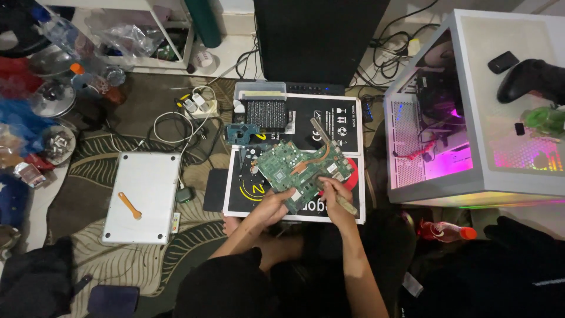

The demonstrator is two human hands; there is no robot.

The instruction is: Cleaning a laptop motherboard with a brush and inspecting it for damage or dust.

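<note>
A green laptop circuit board (294,165) with a copper heat pipe (315,154) lies tilted on a black printed box (329,121). My left hand (275,203) grips the board's near edge. My right hand (335,191) is closed around a wooden-handled brush (343,202), whose tip rests on the board's near right part. A smaller blue circuit board (241,134) lies just beyond, near a black heatsink block (266,113).
A silver laptop shell (153,176) with an orange pry tool (129,205) lies on the patterned rug to the left. A white computer case (471,118) glowing pink stands right, a game controller (532,79) on top. Cables, a power strip (199,106) and a red bottle (444,231) lie around.
</note>
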